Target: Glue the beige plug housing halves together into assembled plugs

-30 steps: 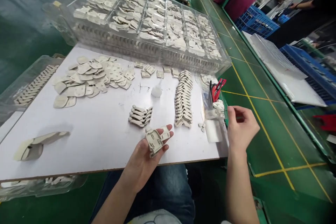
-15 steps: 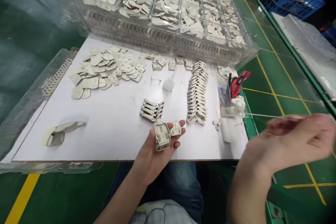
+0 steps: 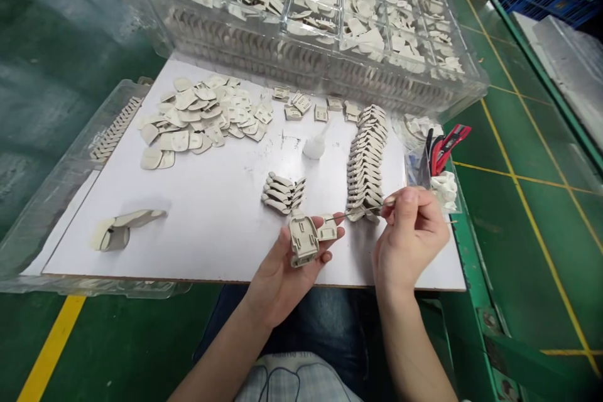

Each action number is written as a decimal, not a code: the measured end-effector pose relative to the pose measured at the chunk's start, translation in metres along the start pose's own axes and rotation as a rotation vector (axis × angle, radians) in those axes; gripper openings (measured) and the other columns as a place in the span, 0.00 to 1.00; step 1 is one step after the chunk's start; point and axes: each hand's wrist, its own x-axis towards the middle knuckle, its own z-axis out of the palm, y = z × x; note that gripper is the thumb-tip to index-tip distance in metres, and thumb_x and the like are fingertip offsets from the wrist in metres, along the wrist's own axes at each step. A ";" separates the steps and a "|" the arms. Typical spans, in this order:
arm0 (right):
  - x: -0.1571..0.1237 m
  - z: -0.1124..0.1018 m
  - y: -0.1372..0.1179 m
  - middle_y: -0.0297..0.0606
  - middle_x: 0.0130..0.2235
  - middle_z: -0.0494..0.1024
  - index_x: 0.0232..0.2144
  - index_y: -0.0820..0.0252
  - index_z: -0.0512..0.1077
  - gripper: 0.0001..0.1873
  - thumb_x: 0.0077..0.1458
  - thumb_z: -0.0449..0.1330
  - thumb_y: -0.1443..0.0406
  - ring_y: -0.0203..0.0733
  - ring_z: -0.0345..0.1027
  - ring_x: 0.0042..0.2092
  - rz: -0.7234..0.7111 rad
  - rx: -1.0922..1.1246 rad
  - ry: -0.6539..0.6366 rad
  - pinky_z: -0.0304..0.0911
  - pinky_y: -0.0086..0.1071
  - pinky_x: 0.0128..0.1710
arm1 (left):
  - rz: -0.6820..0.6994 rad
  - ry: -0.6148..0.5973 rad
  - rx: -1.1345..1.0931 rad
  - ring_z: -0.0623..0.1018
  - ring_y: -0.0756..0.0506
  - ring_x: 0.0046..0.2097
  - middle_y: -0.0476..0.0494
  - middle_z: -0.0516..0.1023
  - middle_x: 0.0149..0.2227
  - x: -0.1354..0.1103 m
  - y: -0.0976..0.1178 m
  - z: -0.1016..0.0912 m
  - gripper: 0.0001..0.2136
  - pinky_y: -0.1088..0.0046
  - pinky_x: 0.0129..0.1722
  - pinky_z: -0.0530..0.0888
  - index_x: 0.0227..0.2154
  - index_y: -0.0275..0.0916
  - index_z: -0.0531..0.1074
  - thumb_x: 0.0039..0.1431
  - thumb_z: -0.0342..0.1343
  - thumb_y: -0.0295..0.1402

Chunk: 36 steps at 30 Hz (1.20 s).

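My left hand (image 3: 282, 273) lies palm up over the near edge of the white board (image 3: 198, 220) and holds a beige plastic plug shell (image 3: 303, 240), with a smaller beige piece (image 3: 326, 230) on its fingertips. My right hand (image 3: 411, 235) is closed in a pinch on a thin stick (image 3: 362, 210) whose tip reaches toward the small piece. A short stack of shells (image 3: 282, 193) lies just beyond my left hand. A long row of stacked shells (image 3: 366, 160) stands next to my right hand.
A heap of flat beige covers (image 3: 200, 119) lies at the board's far left. Clear compartment trays (image 3: 320, 6) full of parts stand behind. A small cup with red-handled tools (image 3: 438, 154) sits at the right edge. Another clear tray (image 3: 94, 151) is on the left. Green floor surrounds.
My right hand has swung in from the far right and brought the thin stick's tip to the small piece on my left fingertips. The view has tilted down.
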 end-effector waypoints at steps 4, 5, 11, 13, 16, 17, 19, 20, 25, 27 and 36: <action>-0.001 -0.001 -0.001 0.28 0.22 0.65 0.22 0.60 0.64 0.18 0.63 0.60 0.61 0.30 0.58 0.26 0.007 0.037 -0.001 0.55 0.27 0.27 | 0.005 -0.020 0.007 0.78 0.44 0.53 0.41 0.78 0.56 0.000 0.001 0.001 0.16 0.76 0.43 0.71 0.39 0.44 0.83 0.55 0.63 0.49; -0.002 -0.001 -0.001 0.28 0.22 0.64 0.22 0.60 0.64 0.18 0.63 0.60 0.61 0.30 0.58 0.26 0.007 0.041 -0.009 0.55 0.27 0.27 | 0.005 -0.023 0.007 0.78 0.44 0.53 0.41 0.78 0.55 0.000 0.001 0.001 0.16 0.76 0.43 0.70 0.39 0.44 0.83 0.56 0.63 0.49; -0.006 -0.003 -0.005 0.29 0.22 0.63 0.21 0.59 0.63 0.20 0.63 0.59 0.59 0.32 0.58 0.25 0.031 -0.020 -0.053 0.55 0.28 0.27 | -0.005 -0.009 0.005 0.78 0.44 0.53 0.41 0.79 0.54 0.000 0.002 0.003 0.16 0.76 0.43 0.70 0.38 0.44 0.83 0.54 0.64 0.49; -0.005 -0.005 -0.004 0.29 0.22 0.63 0.21 0.59 0.62 0.20 0.63 0.59 0.59 0.32 0.58 0.26 0.048 -0.024 -0.027 0.55 0.28 0.27 | -0.011 -0.007 0.004 0.78 0.44 0.53 0.42 0.79 0.54 -0.001 0.002 0.003 0.16 0.76 0.44 0.70 0.38 0.44 0.83 0.54 0.64 0.50; -0.004 -0.007 -0.003 0.29 0.22 0.63 0.21 0.59 0.63 0.19 0.62 0.60 0.60 0.31 0.57 0.25 0.048 -0.006 0.009 0.54 0.28 0.27 | -0.014 -0.005 0.007 0.77 0.44 0.54 0.42 0.79 0.55 -0.001 0.002 0.002 0.16 0.76 0.44 0.69 0.39 0.45 0.83 0.54 0.64 0.50; -0.004 -0.008 -0.003 0.28 0.22 0.63 0.20 0.60 0.63 0.19 0.61 0.60 0.61 0.31 0.57 0.25 0.046 -0.001 0.010 0.54 0.28 0.27 | -0.013 -0.003 0.010 0.77 0.44 0.54 0.42 0.79 0.55 0.000 0.002 0.002 0.16 0.76 0.44 0.69 0.38 0.45 0.83 0.54 0.65 0.50; -0.002 -0.009 -0.003 0.29 0.22 0.63 0.20 0.59 0.62 0.19 0.61 0.60 0.61 0.31 0.56 0.25 0.052 0.002 0.012 0.54 0.29 0.27 | -0.008 0.003 0.015 0.76 0.43 0.55 0.42 0.79 0.54 0.000 0.002 0.001 0.16 0.75 0.44 0.69 0.38 0.45 0.83 0.53 0.65 0.50; 0.000 -0.011 -0.003 0.29 0.22 0.63 0.20 0.59 0.62 0.19 0.60 0.60 0.61 0.32 0.56 0.25 0.059 0.004 0.030 0.53 0.29 0.27 | -0.008 0.006 0.017 0.76 0.42 0.55 0.42 0.78 0.55 0.000 0.002 0.001 0.16 0.75 0.44 0.69 0.38 0.45 0.83 0.54 0.64 0.50; 0.027 -0.036 -0.005 0.30 0.23 0.61 0.23 0.55 0.60 0.17 0.60 0.58 0.56 0.35 0.53 0.24 -0.085 -0.177 0.341 0.48 0.32 0.24 | -0.019 0.029 0.025 0.76 0.42 0.55 0.42 0.77 0.56 -0.001 0.003 0.000 0.16 0.74 0.44 0.69 0.38 0.46 0.83 0.53 0.65 0.50; 0.042 -0.055 -0.004 0.31 0.23 0.60 0.22 0.53 0.59 0.17 0.60 0.57 0.56 0.38 0.55 0.24 -0.227 -0.360 0.482 0.50 0.35 0.26 | -0.010 0.045 0.034 0.76 0.42 0.54 0.42 0.77 0.56 -0.001 0.003 0.000 0.16 0.74 0.44 0.70 0.38 0.46 0.83 0.52 0.65 0.50; 0.071 -0.106 0.027 0.33 0.22 0.62 0.20 0.54 0.62 0.19 0.60 0.58 0.55 0.42 0.59 0.27 -0.368 -0.749 0.574 0.53 0.37 0.30 | 0.000 0.092 0.092 0.75 0.40 0.56 0.42 0.78 0.55 0.003 0.004 0.001 0.16 0.71 0.45 0.71 0.37 0.48 0.83 0.51 0.66 0.52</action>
